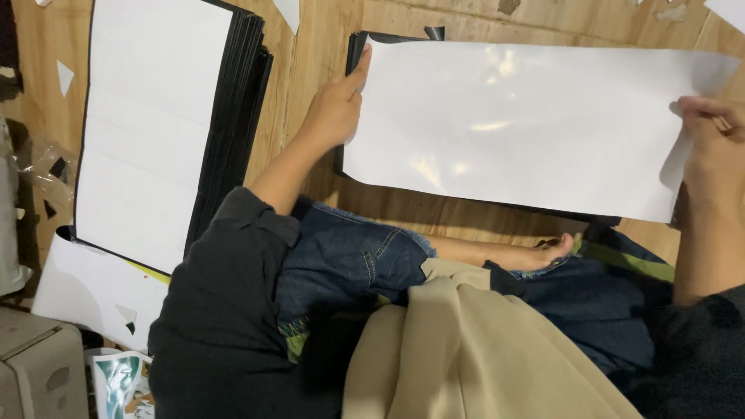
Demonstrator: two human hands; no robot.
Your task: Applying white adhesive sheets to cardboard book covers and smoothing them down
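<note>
A long glossy white sheet (pixel 512 124) lies over a black board (pixel 355 54) on the wooden floor. My left hand (pixel 335 105) grips the sheet's left edge together with the board's edge, thumb pointing up. At the right end, my right hand (pixel 714 147) pinches the white sheet, whose corner curls slightly. Only a thin black rim of the board shows along the left and bottom of the sheet.
A thick stack of black boards topped with white sheets (pixel 159 124) lies at the left. Loose white sheets (pixel 89 291) spread below it. My legs in blue jeans (pixel 349 260) and a beige cloth (pixel 473 349) fill the foreground. Paper scraps dot the wooden floor (pixel 310 46).
</note>
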